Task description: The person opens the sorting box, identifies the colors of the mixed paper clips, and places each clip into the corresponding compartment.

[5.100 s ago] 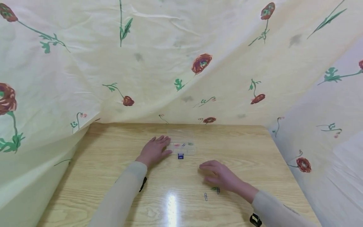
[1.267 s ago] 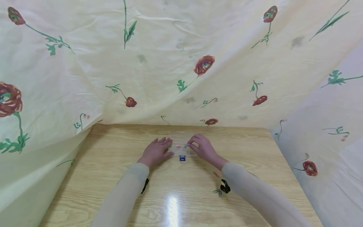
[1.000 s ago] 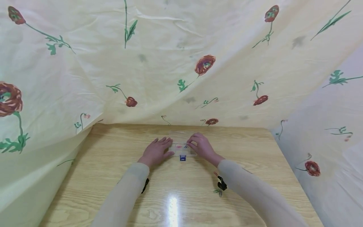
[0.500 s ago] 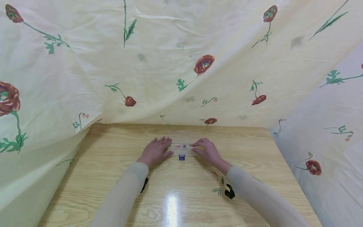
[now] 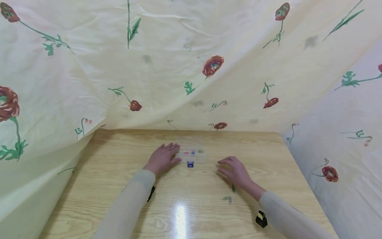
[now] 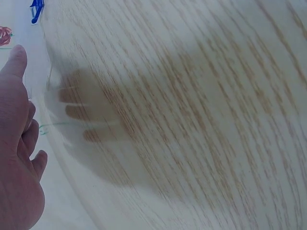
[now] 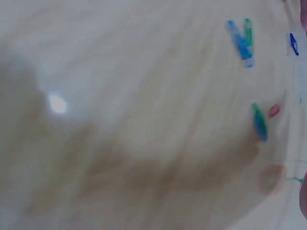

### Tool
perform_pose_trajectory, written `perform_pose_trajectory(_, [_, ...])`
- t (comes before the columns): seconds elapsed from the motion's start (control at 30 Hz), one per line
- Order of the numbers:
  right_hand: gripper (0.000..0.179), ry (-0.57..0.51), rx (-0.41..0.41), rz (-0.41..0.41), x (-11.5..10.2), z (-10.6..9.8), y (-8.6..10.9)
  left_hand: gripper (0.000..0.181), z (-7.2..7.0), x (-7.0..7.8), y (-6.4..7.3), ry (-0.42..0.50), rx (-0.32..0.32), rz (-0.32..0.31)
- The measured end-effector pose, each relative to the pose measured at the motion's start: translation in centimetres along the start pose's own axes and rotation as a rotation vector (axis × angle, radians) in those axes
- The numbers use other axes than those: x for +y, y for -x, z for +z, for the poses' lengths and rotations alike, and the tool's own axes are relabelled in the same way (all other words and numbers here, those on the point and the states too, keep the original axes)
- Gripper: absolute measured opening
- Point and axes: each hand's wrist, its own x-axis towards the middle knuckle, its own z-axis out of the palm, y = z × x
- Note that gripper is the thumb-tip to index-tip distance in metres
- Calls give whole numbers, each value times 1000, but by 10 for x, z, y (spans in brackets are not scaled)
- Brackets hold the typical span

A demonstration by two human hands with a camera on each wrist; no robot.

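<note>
We are seeing a cream fabric drape printed with red flowers and green stems [image 5: 167,59] hanging around the work, presumably screening off the surroundings. Below it, a pale, flat, wood-grain counter [image 5: 256,149] is carrying everything, and two light-coloured long cloth sleeves [image 5: 125,202] are extending over it.

The person's left hand [image 5: 163,158] is lying released, fingers straight, at the left end of a clear plastic rectangular compartment box [image 5: 200,160]; we are judging that it is stopping so light a box from shifting. The right hand [image 5: 235,171] is hovering well apart from the box, thumb and fingers parted. We are seeing nothing between them, so we are reading it as released too.

The box is sitting towards the back, its transparent lid [image 5: 189,142] apparently lying open behind, leaving the compartments accessible. A small blue plastic latch [image 5: 190,164] is facing the person.

In separate far-row compartments, a pink clip [image 5: 186,152], blue clips [image 5: 193,152] and a greyish-green clip [image 5: 200,151] are resting, seemingly being kept apart by colour. Near the right hand, where picking up is probably easiest, a dark green clip [image 5: 233,188], a crossed green-and-blue pair of clips [image 5: 229,200] and, in the blurred right wrist view, a red clip [image 7: 274,110] are lying loose.
</note>
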Motion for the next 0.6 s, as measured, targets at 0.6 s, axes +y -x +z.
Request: perform_pose_trajectory(0.6, [40, 31, -114, 199, 2, -6, 42, 72, 0, 0, -3, -39, -18, -12])
